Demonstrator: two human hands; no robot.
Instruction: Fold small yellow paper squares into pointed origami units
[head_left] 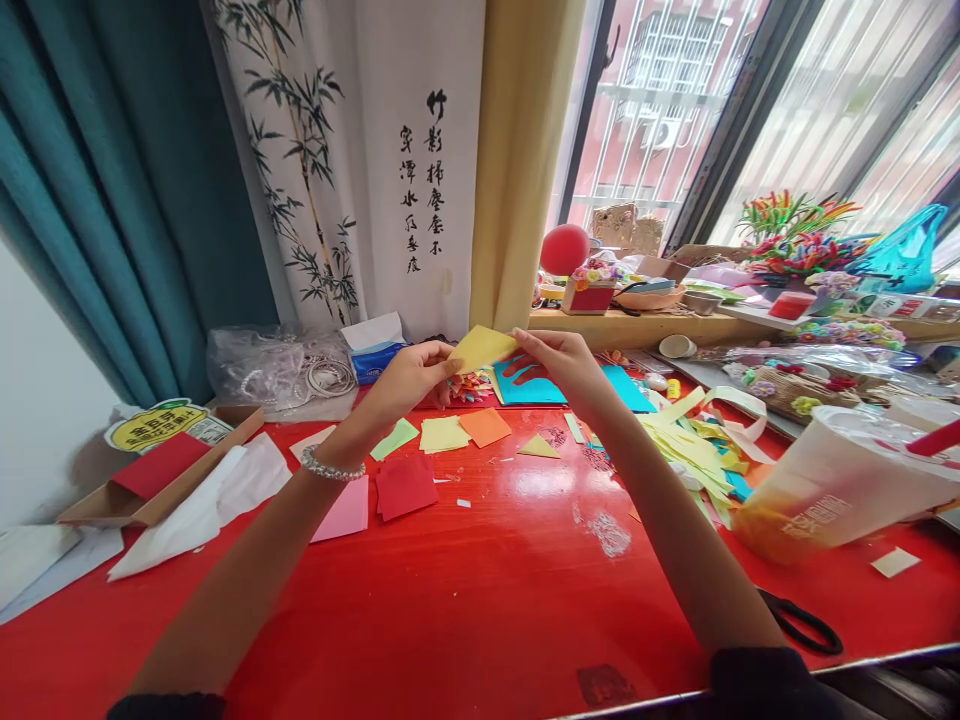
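A piece of yellow paper [481, 349] is held up above the far part of the red table [465, 610]. My left hand [412, 378] pinches its left corner between thumb and fingers. At its right corner, the fingertips of my right hand [553, 362] close on it. Below lie a pale yellow square [444, 434], an orange square [485, 427], a light green piece [394, 438] and a small yellow triangle [538, 447]. Red squares [406, 487] and a pink sheet [343, 508] lie nearer, right of my left forearm. Blue paper [626, 388] is partly hidden behind my right hand.
A plastic drink cup [832, 485] stands at the right, near a heap of yellow paper strips [686, 450]. Black scissor handles [806, 622] lie by the front edge. On the left are a cardboard tray [161, 490] and white tissue [202, 500]. Crafts crowd the windowsill [600, 320].
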